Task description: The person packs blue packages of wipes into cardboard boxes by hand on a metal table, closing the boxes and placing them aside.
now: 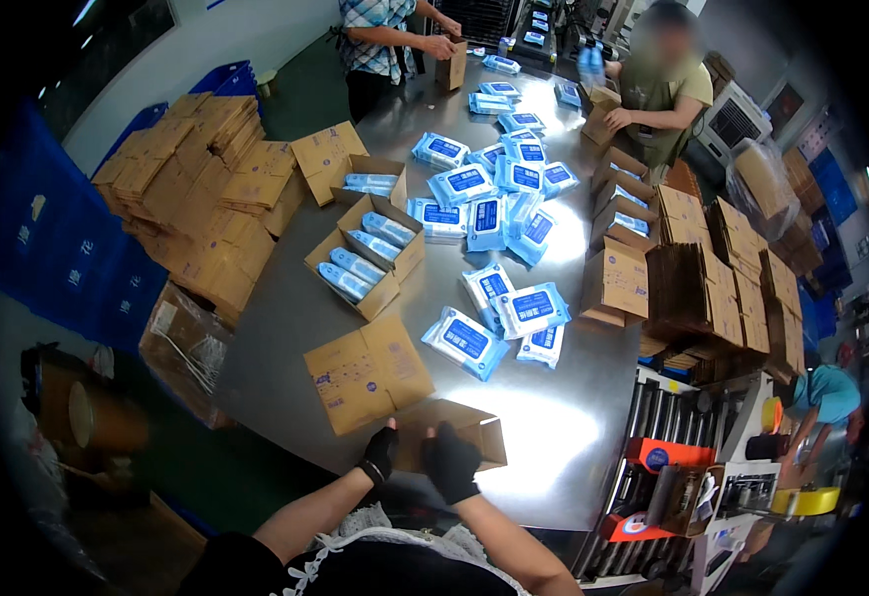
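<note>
At the near edge of the metal table is a small brown cardboard box (479, 434), its open side showing. My left hand (380, 454), in a black glove with bare fingertips, grips the box's left end, thumb up. My right hand (451, 465), gloved the same way, is closed on the near side of the box; most of its fingers are hidden. Just beyond my left hand lies a flattened cardboard carton (368, 374). Farther off are loose blue-and-white wet wipe packs (465, 343). Left of them, open boxes (355, 266) hold upright packs.
Stacked flat cartons (196, 169) stand left of the table (554, 477), more (718, 288) on the right. Filled boxes (621, 214) line the right edge. Two co-workers handle boxes at the far end. A roller conveyor machine (648, 452) stands at the near right.
</note>
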The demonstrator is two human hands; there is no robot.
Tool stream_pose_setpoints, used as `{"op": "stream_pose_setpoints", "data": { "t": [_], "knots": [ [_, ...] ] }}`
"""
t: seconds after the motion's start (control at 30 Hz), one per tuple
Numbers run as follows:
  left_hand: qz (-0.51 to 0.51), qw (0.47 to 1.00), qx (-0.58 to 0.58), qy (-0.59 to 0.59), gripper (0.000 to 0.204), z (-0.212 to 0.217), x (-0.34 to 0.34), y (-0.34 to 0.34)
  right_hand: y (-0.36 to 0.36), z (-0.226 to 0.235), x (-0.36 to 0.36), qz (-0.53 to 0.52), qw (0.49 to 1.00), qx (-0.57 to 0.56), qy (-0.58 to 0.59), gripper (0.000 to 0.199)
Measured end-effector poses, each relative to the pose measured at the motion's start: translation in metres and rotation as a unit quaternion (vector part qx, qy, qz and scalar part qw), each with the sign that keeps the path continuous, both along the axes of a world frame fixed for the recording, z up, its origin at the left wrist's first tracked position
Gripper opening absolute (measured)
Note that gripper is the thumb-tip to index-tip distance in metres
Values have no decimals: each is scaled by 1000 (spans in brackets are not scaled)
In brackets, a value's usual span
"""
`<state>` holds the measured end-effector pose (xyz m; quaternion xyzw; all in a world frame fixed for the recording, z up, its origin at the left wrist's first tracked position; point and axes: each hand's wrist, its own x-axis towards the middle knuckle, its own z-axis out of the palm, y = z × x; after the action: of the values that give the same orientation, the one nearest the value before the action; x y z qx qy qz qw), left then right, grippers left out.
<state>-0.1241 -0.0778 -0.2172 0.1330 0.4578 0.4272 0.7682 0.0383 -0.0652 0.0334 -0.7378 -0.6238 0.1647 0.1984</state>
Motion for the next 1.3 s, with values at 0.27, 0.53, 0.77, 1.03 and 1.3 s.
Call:
{"op": "stream_pose_setpoints", "data": {
  "t": [0.27,0.53,0.77,1.03,1.3],
  "knots": [
    [-194,938,81,277,46,193,53,59,-21,-51,-13,140,983,-98,69,36],
    [-239,769,163,570,32,140,58,44,137,-55,167,2,869,-159,469,45],
    [-271,780,94,556,36,170,66,53,275,-120,185,-613,729,-38,303,79],
    [-300,787,71,535,40,166,75,44,230,-165,316,-211,874,-86,429,43],
    [-334,739,151,565,48,157,98,60,158,-131,239,-147,799,-83,577,49]
  ]
}}
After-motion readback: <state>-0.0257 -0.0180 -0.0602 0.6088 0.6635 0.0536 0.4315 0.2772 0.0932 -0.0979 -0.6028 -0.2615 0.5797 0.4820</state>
